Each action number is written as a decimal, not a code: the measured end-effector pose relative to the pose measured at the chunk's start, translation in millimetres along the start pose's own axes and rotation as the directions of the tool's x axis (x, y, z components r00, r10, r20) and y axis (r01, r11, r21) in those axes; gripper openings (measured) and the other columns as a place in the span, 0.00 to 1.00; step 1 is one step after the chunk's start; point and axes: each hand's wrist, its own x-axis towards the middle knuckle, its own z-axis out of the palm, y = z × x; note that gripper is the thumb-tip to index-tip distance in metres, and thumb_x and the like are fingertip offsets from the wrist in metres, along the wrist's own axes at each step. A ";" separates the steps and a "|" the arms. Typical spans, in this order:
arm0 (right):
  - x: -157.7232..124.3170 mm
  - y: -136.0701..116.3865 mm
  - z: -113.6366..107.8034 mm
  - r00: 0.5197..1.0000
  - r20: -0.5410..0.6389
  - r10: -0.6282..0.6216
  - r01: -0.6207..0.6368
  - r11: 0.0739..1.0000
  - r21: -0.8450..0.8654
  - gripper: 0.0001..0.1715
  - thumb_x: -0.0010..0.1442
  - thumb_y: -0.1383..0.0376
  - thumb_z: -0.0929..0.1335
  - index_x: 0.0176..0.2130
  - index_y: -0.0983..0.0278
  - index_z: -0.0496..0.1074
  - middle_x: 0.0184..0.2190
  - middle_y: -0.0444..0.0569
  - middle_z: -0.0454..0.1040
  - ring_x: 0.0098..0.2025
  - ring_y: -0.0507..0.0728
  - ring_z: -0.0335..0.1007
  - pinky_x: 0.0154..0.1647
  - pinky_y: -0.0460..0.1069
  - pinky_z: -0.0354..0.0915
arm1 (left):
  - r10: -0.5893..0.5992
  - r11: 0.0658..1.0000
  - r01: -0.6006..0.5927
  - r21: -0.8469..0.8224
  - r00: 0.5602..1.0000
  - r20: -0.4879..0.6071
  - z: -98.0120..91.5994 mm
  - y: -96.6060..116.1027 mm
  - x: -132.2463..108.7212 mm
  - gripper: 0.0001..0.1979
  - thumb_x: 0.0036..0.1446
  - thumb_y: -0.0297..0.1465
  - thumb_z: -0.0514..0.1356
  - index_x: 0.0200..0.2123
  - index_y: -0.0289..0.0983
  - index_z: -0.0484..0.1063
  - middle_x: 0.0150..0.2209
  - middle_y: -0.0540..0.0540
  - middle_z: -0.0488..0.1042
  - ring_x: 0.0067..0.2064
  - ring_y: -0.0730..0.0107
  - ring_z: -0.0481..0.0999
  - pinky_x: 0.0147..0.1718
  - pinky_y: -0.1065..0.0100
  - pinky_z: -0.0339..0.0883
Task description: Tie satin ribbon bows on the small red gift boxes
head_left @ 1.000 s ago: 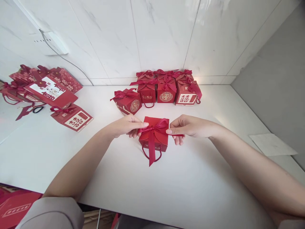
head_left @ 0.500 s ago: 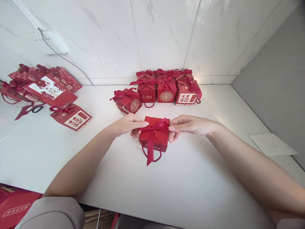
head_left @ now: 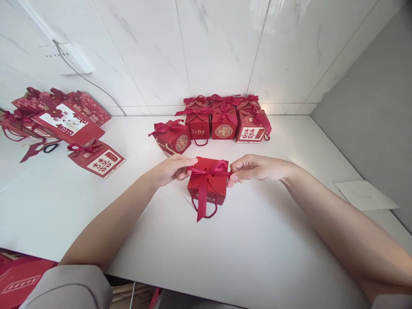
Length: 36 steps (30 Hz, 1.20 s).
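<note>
While the red gift box (head_left: pixel 219 188) sits on the desk (head_left: pixel 241 249), its ribbon bow (head_left: pixel 207 172) is pinched both sides — left hand (head_left: pixel 175 168) one end, right hand (head_left: pixel 252 167) the other — bow-topped boxes (head_left: pixel 224 126) clustered behind by the tiled wall (head_left: pixel 219 51).

With our left grip (head_left: pixel 176 170) and right grip (head_left: pixel 252 168) we pinch the red ribbon (head_left: pixel 202 193) on either side of its knot, atop a red box (head_left: pixel 218 185) on the white worktop (head_left: pixel 257 244). Beyond both grips we see bow-tied boxes (head_left: pixel 224 131); right of the right grip lies a pale sheet (head_left: pixel 367 195).
</note>
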 end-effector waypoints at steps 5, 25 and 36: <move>0.6 -0.8 1.4 1.000 -0.004 0.021 -0.021 0.999 -0.044 0.18 0.61 0.53 0.68 0.33 0.67 0.74 0.37 0.52 0.79 0.37 0.54 0.69 0.39 0.50 0.62 | 0.272 0.961 -0.275 0.032 0.960 0.064 -1.8 -2.4 -2.5 0.17 0.56 0.39 0.56 0.40 0.34 0.79 0.14 0.55 0.55 0.18 0.77 0.51 0.19 0.71 0.47; -1.5 -2.3 -4.6 1.000 0.018 0.011 -0.009 0.994 -0.109 0.21 0.61 0.54 0.68 0.41 0.67 0.80 0.34 0.50 0.77 0.34 0.53 0.65 0.38 0.49 0.61 | 0.297 -0.012 0.196 0.980 0.937 -0.184 51.6 13.2 -39.2 0.27 0.67 0.36 0.38 0.62 0.32 0.59 0.18 0.47 0.69 0.22 0.60 0.73 0.22 0.67 0.52; -3.4 -3.5 -3.2 0.999 0.021 0.044 -0.040 0.988 -0.150 0.21 0.61 0.53 0.67 0.41 0.66 0.80 0.33 0.49 0.77 0.34 0.53 0.66 0.38 0.49 0.61 | 0.245 0.022 0.249 0.968 0.938 -0.246 67.8 11.0 -47.8 0.28 0.67 0.37 0.38 0.64 0.29 0.55 0.23 0.44 0.76 0.27 0.57 0.77 0.24 0.66 0.59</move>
